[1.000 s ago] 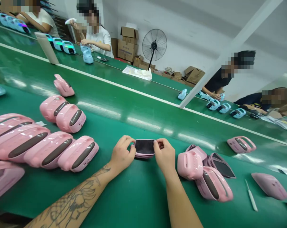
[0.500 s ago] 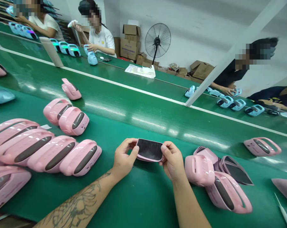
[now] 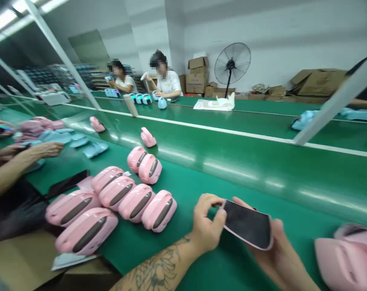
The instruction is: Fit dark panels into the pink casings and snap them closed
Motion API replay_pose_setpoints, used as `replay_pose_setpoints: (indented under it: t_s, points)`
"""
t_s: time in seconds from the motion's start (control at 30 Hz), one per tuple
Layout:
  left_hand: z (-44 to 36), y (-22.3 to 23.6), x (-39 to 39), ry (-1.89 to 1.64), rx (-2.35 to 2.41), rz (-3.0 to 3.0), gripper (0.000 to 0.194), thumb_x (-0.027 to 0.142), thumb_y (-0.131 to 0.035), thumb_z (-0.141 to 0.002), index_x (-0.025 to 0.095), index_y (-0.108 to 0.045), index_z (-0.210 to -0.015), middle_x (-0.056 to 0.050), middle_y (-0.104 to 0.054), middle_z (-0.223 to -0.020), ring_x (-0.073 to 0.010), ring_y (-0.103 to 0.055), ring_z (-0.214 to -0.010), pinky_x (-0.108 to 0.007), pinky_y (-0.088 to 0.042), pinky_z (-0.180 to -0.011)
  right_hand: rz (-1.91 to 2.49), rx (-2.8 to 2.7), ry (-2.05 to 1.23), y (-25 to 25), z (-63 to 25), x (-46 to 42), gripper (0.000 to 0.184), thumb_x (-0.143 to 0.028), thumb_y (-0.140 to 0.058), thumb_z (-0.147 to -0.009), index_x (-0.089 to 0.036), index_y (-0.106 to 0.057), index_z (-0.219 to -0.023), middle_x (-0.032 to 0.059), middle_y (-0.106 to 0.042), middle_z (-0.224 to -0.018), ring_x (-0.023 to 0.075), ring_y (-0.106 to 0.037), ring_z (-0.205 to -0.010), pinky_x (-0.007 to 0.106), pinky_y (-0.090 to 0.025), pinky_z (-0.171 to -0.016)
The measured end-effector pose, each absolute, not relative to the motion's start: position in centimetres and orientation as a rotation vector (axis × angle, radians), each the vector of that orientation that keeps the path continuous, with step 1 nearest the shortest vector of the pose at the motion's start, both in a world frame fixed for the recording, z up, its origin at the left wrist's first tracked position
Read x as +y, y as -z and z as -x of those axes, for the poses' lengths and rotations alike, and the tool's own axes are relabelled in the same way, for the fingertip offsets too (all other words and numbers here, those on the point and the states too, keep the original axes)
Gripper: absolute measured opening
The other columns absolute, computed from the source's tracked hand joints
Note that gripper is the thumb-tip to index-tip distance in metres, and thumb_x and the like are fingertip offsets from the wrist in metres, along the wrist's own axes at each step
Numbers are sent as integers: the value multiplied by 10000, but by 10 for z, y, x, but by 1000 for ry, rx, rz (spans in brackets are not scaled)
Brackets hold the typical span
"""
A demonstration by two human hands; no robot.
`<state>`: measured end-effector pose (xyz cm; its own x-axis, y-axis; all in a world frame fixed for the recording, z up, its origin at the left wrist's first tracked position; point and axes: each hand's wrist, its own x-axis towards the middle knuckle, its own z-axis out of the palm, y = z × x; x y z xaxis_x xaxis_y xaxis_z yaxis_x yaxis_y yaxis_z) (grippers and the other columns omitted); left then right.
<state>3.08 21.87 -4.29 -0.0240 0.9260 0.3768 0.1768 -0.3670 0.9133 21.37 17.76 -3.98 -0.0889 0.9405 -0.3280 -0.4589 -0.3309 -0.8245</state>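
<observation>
My left hand [image 3: 208, 222] pinches the left end of a curved panel [image 3: 247, 224] with a dark flat face and a thin pink rim. At its other end my right hand [image 3: 278, 246] grips the same panel, thumb by the right edge and some fingers behind it, partly hidden. The panel is tilted, its dark face towards me, above the green bench. Left of my hands stand several pink handled cases [image 3: 160, 211], each with a dark oval strip. A blurred pink case [image 3: 344, 258] lies to the right of my right hand.
A co-worker's hand [image 3: 46, 149] is at the left near light-blue parts [image 3: 95, 149]. A cardboard box [image 3: 22, 258] stands at the lower left. Beyond the green belt [image 3: 219, 147], a slanted white post [image 3: 331, 103] rises at the right. People handle blue cases [image 3: 162, 103] across the line.
The view has swung to the left, bringing in a co-worker's arm. The panel now slopes down to the right, and my right hand's fingers have moved behind it.
</observation>
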Motion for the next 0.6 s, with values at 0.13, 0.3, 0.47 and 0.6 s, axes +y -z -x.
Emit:
replay_pose_setpoints:
  t_s: [0.13, 0.3, 0.47, 0.6]
  points:
    - [-33, 61, 221, -1460, 1116, -1573, 222, 224, -692, -905, 231, -840, -1071, -135, -690, -1088, -268, -709, -1008, -441, -626, -937, 1052, -584, -1740, 64, -222, 182, 773, -948, -477, -864, -404, -866, -1252, 146, -704, -1560, 457, -683, -1419, 696, -529, -1169]
    - [-27, 57, 226, -1532, 1019, -1673, 250, 303, -602, -1036, 197, -824, -1085, -127, -680, -1108, -265, -702, -1064, -451, -626, -973, 847, -483, -1853, 34, -215, 185, 812, -940, -491, -914, -303, -862, -1255, 150, -678, -1598, 438, -628, -1489, 704, -419, -1286]
    - [-25, 39, 218, -1782, 940, -1762, 242, 261, -539, -1074, 190, -757, -1150, -117, -686, -1119, -243, -696, -1059, -420, -621, -934, 634, -326, -2019, 3, -204, 177, 859, -922, -553, -932, -235, -800, -1385, 181, -716, -1544, 421, -740, -1336, 627, -550, -1163]
    - [0, -10, 194, -1830, 1044, -1841, 247, 135, -588, -1015, 216, -717, -1209, -106, -675, -1199, -233, -681, -1131, -404, -598, -987, 501, -261, -2159, 10, -188, 168, 843, -906, -583, -931, -233, -799, -1389, 191, -795, -1407, 406, -807, -1178, 529, -645, -949]
